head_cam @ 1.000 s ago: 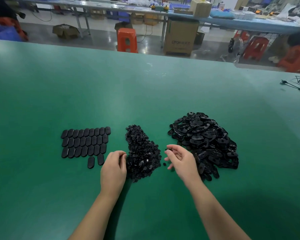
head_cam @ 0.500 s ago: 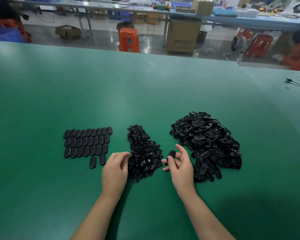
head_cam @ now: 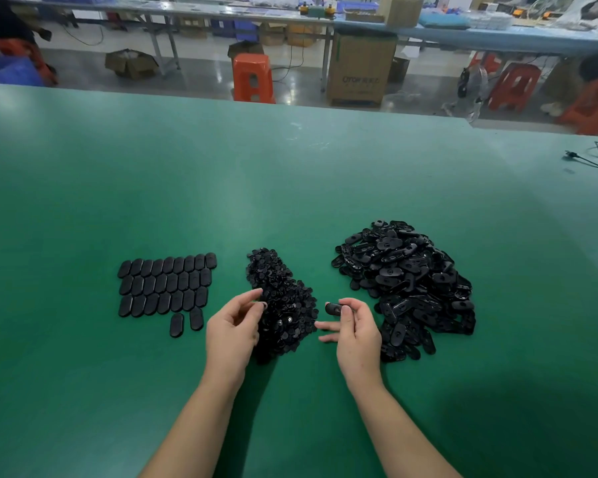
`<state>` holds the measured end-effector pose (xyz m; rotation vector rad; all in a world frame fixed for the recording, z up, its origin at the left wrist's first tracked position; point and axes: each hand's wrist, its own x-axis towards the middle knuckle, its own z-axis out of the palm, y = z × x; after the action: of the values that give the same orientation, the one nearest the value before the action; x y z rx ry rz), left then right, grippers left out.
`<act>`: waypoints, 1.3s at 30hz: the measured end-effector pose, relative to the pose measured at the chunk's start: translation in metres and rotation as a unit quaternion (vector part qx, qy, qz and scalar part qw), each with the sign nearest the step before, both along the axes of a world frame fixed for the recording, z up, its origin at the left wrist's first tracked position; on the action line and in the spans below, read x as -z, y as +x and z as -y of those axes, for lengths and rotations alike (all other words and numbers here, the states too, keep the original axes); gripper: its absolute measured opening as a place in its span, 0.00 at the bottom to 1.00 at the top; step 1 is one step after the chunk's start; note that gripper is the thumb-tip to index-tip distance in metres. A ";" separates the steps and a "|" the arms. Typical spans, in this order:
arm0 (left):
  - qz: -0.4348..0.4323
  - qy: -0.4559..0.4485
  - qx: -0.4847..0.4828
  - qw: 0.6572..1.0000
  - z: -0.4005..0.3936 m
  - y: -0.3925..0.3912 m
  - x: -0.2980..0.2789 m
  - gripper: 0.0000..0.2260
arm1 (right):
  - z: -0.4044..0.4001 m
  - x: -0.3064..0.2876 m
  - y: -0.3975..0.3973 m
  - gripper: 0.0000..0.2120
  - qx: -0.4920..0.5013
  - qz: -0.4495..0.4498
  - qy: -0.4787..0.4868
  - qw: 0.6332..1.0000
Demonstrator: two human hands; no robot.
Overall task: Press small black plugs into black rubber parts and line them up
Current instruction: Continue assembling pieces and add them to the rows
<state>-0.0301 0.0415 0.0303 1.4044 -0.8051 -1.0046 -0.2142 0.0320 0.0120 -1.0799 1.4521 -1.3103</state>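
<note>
You are pinching one rubber part (head_cam: 332,308) in your right hand (head_cam: 354,334), thumb and forefinger curled round it, lifted above the desk (head_cam: 290,188) between the plug pile (head_cam: 283,305) and the heap of unfilled parts (head_cam: 408,284). Your left hand (head_cam: 233,331) is curling its fingers round something small at the pile's edge, seemingly a single plug (head_cam: 264,305), though it is too small to be sure. The step in hand looks like seating that plug. Bring the two hands together over the gap, turn the part so its hole faces the plug, and press squarely with the thumb until it sits flush; a tilted push is likely to pop out of soft rubber. Finished rows (head_cam: 168,282) are lying to the left, two pieces (head_cam: 186,320) starting a fourth line, so set this one just beside them.
</note>
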 end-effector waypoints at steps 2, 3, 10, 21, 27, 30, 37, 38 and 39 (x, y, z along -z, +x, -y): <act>-0.065 0.016 -0.008 0.998 0.005 -0.006 -0.002 0.09 | 0.000 -0.001 0.000 0.07 0.001 0.003 0.003 1.000; -0.082 0.025 -0.011 0.996 0.007 -0.008 -0.003 0.07 | 0.000 -0.001 0.000 0.08 0.000 -0.001 0.003 1.000; -0.138 0.068 0.013 0.988 0.014 -0.021 -0.004 0.05 | 0.000 0.003 0.000 0.10 -0.004 -0.049 0.011 0.999; 0.194 0.061 0.134 0.970 0.023 -0.067 -0.022 0.03 | 0.001 0.007 -0.001 0.13 -0.017 -0.091 0.005 0.996; 0.215 0.067 0.146 0.963 0.023 -0.081 -0.022 0.06 | 0.002 0.007 -0.002 0.12 -0.024 -0.121 -0.003 0.992; 0.224 0.064 0.140 0.962 0.023 -0.083 -0.023 0.06 | 0.001 0.006 -0.002 0.12 -0.022 -0.123 -0.003 0.992; 0.246 0.075 0.138 0.957 0.027 -0.082 -0.024 0.07 | 0.001 0.005 -0.004 0.12 -0.025 -0.117 -0.001 0.993; 0.248 0.079 0.138 0.956 0.027 -0.082 -0.024 0.07 | 0.001 0.005 -0.004 0.12 -0.026 -0.110 -0.001 0.994; 0.249 0.081 0.139 0.955 0.028 -0.081 -0.024 0.07 | 0.001 0.006 -0.004 0.13 -0.026 -0.102 0.002 0.994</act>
<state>-0.1115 0.0134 0.0542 1.7521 -1.3456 -0.9517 -0.2182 0.0309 0.0064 -1.2709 1.5624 -1.1877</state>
